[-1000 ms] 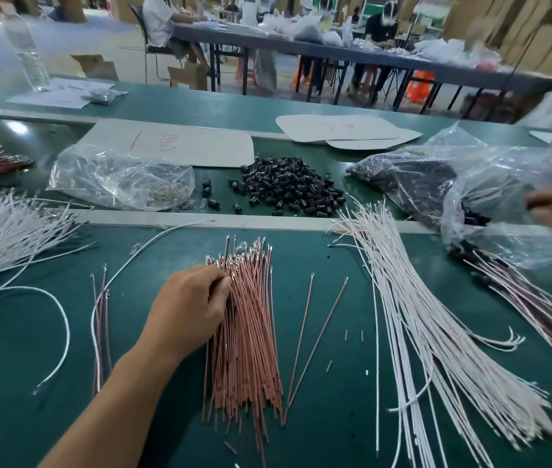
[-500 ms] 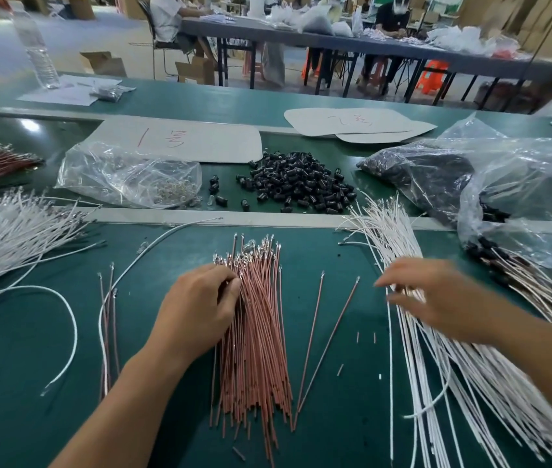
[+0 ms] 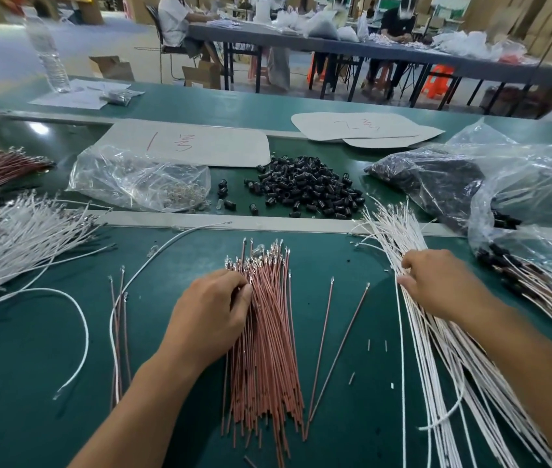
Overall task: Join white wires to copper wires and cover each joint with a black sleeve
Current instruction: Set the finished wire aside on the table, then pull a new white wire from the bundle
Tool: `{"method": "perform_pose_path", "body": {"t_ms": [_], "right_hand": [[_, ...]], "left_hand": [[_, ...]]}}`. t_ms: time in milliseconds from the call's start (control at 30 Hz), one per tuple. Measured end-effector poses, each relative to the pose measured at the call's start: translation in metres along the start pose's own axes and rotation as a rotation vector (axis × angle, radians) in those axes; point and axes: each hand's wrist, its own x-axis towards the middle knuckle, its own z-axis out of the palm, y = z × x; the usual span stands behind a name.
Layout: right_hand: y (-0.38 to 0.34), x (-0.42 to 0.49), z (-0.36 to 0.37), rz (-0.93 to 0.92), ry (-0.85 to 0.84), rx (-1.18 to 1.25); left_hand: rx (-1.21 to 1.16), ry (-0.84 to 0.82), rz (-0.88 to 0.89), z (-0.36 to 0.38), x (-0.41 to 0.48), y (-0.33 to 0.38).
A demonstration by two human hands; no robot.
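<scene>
A bundle of copper wires [image 3: 267, 349] lies on the green table in front of me. My left hand [image 3: 210, 315] rests on its upper left side, fingers curled into the wires near their metal tips. To the right lies a fanned bundle of white wires [image 3: 436, 359]. My right hand [image 3: 443, 282] is on its upper part, with fingers curled onto the strands. A pile of black sleeves [image 3: 301, 187] sits behind a pale strip beyond both bundles.
Joined wires with black sleeves [image 3: 538, 288] lie at the right under a plastic bag [image 3: 531, 204]. A clear bag of metal terminals [image 3: 139, 180] lies at back left, more white wires [image 3: 14, 238] at far left. Two loose copper wires [image 3: 321, 349] lie between the bundles.
My right hand came down from the plastic bag at the right onto the white wire bundle and curled onto the strands. My left hand stayed on the copper bundle.
</scene>
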Motion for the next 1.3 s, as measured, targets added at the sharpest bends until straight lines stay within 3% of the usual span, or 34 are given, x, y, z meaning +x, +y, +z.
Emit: {"method": "perform_pose_path", "body": {"t_ms": [233,367,467,567,700,800,933,1067,1200,1300], "right_hand": [[-0.023,0.017,-0.008,0.168,-0.081,0.026],[-0.028,0.01,-0.018,0.14,0.005,0.267],[-0.042,-0.006,-0.035,0.026,0.064,0.643],[-0.076,-0.039,-0.048,-0.163,-0.052,0.866],[-0.115,-0.085,-0.048,-0.443,-0.223,0.815],[-0.134,-0.107,-0.044,-0.605,-0.384,0.794],[-0.126,-0.108,-0.045,-0.699,-0.553,0.703],[-0.084,-0.087,-0.055,-0.643,-0.728,0.782],[-0.018,-0.06,-0.058,-0.679,-0.81,1.099],[0.013,-0.052,-0.053,-0.802,-0.945,1.695]], "left_hand": [[-0.004,-0.009,-0.002,0.001,0.0,-0.001],[0.0,0.017,0.001,0.001,0.0,-0.002],[-0.073,0.069,-0.004,0.0,0.0,0.003],[-0.436,0.014,-0.101,-0.002,0.0,0.011],[-1.1,-0.324,-0.371,-0.006,0.001,0.02],[-1.275,-0.382,-0.479,-0.004,0.002,0.02],[-1.349,-0.194,-0.631,-0.008,0.007,0.012],[-1.452,0.111,-0.715,-0.023,0.017,-0.008],[-1.432,0.302,-0.724,-0.029,0.019,-0.019],[-1.425,0.332,-0.732,-0.026,0.019,-0.017]]}}
